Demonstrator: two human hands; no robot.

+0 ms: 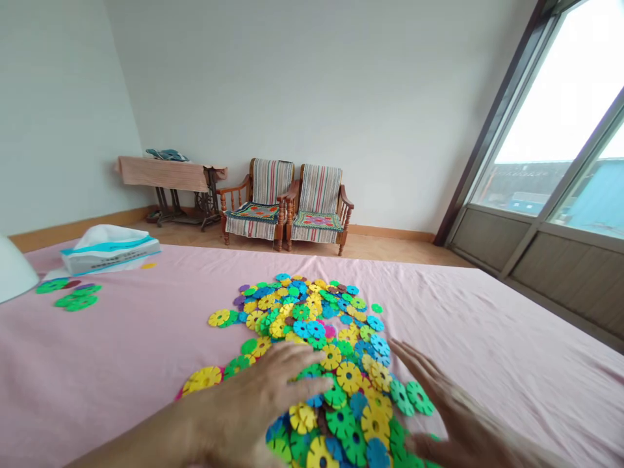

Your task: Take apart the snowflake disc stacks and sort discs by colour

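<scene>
A loose heap of notched plastic discs (pixel 349 377) in yellow, green and blue spreads over the pink sheet (pixel 468 318), with a few purple, brown and pink ones among them. Over the heap's left side is my left hand (pixel 273 390), its fingers apart and holding nothing; whether it touches the discs I cannot tell. My right hand (pixel 439 396) is at the right edge of the heap, fingers stretched out and thumb spread. Two green discs (pixel 412 398) lie beside its fingers. Part of the heap is hidden under my left hand.
At the left stand a tissue box (pixel 111 252) and a white rounded object (pixel 14 270), with a small group of green discs (pixel 77 299) close by. Beyond the sheet's far edge are two wooden chairs (pixel 316 195) and a cloth-covered sewing-machine table (pixel 166 174). A window (pixel 546 162) is on the right.
</scene>
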